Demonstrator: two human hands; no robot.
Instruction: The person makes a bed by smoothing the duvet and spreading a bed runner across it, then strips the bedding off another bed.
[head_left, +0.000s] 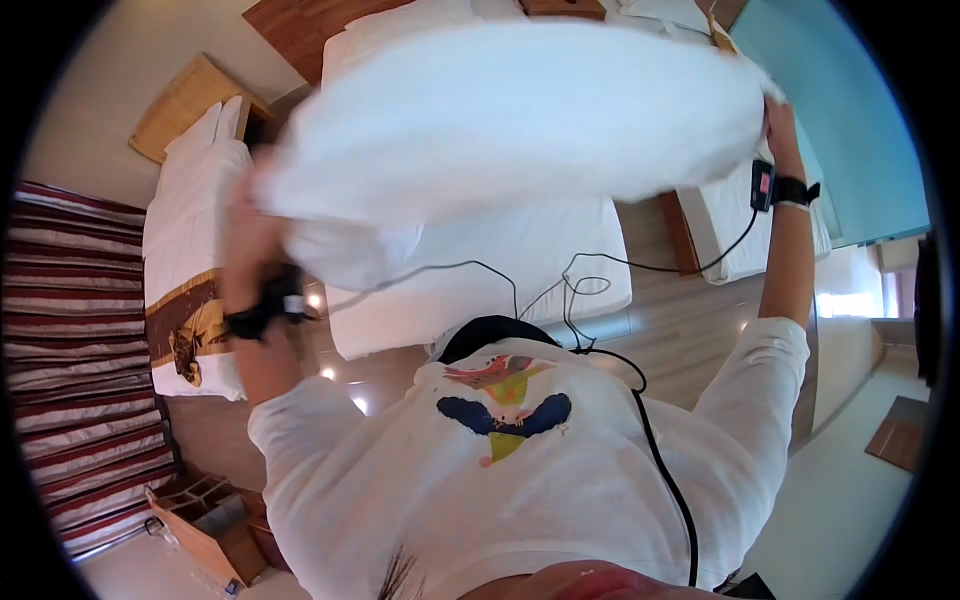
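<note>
A large white cloth (520, 120), blurred by motion, is stretched in the air between my two hands. My left hand (255, 225), also smeared, grips its left end. At the cloth's right end my right hand (780, 130) is closed on the edge, its fingers partly covered by the fabric. Both wrists wear black straps, and a small black device with a cable sits at the right wrist. Beneath the cloth is a bed (480, 270) with a white sheet, its far part hidden.
Another white bed (190, 230) with a brown runner stands at the left, near striped curtains (85, 370). A third bed (725, 225) is at the right, before a glass panel (870, 150). Thin cables hang before my body. A wooden cabinet (215, 530) stands lower left.
</note>
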